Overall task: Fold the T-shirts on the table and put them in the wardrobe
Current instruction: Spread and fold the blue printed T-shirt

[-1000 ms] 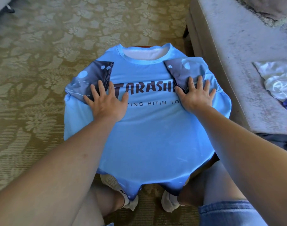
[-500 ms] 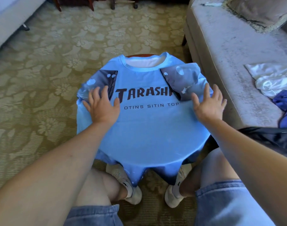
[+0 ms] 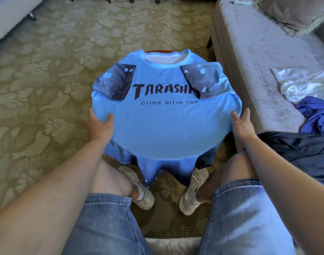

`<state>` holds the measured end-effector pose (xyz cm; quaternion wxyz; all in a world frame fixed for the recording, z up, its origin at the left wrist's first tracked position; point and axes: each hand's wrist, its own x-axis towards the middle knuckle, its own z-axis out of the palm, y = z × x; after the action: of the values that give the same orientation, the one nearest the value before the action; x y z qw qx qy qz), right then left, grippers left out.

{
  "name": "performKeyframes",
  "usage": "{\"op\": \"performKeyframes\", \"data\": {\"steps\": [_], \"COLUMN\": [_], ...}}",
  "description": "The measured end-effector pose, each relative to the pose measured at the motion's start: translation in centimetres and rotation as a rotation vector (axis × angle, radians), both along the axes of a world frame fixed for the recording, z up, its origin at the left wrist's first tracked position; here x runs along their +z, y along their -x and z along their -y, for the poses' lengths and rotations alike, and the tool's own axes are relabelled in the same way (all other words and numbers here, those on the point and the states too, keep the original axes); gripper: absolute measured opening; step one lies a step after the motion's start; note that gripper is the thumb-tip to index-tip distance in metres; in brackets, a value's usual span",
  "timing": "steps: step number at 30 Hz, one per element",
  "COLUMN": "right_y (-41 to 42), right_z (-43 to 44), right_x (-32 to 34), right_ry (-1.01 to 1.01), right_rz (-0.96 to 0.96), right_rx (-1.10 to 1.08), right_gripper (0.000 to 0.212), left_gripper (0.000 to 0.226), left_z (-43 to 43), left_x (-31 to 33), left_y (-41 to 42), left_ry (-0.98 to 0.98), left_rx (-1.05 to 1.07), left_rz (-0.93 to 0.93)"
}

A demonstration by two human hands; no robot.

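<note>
**T-shirt draped over table**

Left hand (image 3: 100, 124) is pinching the T-shirt (image 3: 164, 126) at the table's (image 3: 157, 51) left rim, thumb on top. Right hand (image 3: 242, 124) is touching the right-rim edge; grip unclear. Shirt is covering the tabletop.

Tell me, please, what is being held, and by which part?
The left hand pinches the T-shirt by its left edge, thumb on top. The right hand meets the right edge; grip unclear.

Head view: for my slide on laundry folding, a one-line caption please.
Blue T-shirt, sleeves folded in, draped over a round table; left hand grips one side edge, right hand at the other.
</note>
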<state>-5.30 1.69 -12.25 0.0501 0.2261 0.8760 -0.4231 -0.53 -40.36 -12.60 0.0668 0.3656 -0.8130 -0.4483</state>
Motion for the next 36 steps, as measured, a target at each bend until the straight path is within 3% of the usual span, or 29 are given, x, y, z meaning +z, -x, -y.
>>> {"op": "performKeyframes", "data": {"steps": [4,7,11,15,17,19,21,25,28,32,36], "right_y": [0.8,1.6,2.1,2.5,3.0,2.4,1.7,-0.8,-2.1,-1.6,2.7], "right_z": [0.2,0.2,-0.3,-2.2,-3.7,-3.8,-3.9,-2.1,-1.0,0.8,2.4], "right_x": [-0.6,-1.0,-1.4,-2.2,-3.6,-2.7,-2.1,1.4,2.5,3.8,7.1], "right_ry": [0.08,0.167,0.219,0.327,0.334,0.328,0.291,0.048,-0.075,-0.052,0.031], "right_rz": [-0.006,-0.01,-0.032,-0.008,0.018,0.048,0.07,0.027,-0.109,-0.266,-0.382], "right_rx": [-0.045,-0.088,-0.123,-0.115,-0.11,-0.123,-0.114,-0.033,0.029,-0.004,0.028], "right_gripper": [0.079,0.098,0.076,0.121,0.131,0.119,0.09,0.069,0.062,0.049,0.049], "left_gripper": [0.076,0.086,0.082,0.084,0.084,0.082,0.081,0.074,0.071,0.035,0.028], "left_z": [0.0,0.4,0.6,1.4,2.3,3.1,3.8,2.6,2.2,1.7,1.7], "left_x": [-0.7,-0.7,0.4,1.2,1.4,1.7,1.8,2.9,3.0,3.7,7.4], "left_y": [0.3,0.7,0.5,-0.1,-0.3,-0.5,-1.0,-2.1,-2.5,-1.8,2.5], "left_ry": [0.101,0.084,-0.066,-0.157,-0.225,-0.247,-0.278,-0.241,-0.157,-0.116,-0.277], "left_rx": [-0.028,0.019,0.132,0.127,0.15,0.158,0.131,0.04,-0.052,-0.092,-0.143], "left_rz": [0.024,0.05,0.028,0.022,0.036,0.071,0.096,0.025,-0.086,-0.199,-0.248]}}
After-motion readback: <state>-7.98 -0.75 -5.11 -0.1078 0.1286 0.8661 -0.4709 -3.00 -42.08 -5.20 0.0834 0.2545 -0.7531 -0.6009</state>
